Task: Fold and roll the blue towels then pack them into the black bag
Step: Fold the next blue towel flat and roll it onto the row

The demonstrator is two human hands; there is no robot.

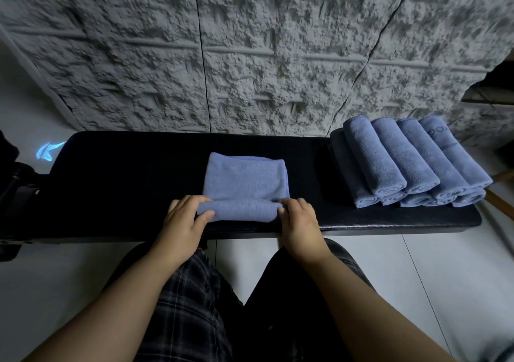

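We're watching folded blue towel (246,179) lying mid black bench (125,183), near edge rolled up. Left hand (182,222) and right hand (299,221) gripping roll's ends, fingers curling over, thumbs tucked under. Rolled towels (411,164) sitting stacked at right, possibly two layers.

Blue towel (244,178), blue rolled towels (411,164); black worktop (125,172); grey rough-textured wall (250,55); dark plaid shorts (189,306); white floor (445,264).

One half-rolled blue towel (244,186), nine rolled blue towels (409,164), two hands (242,222), one black bench (125,183)
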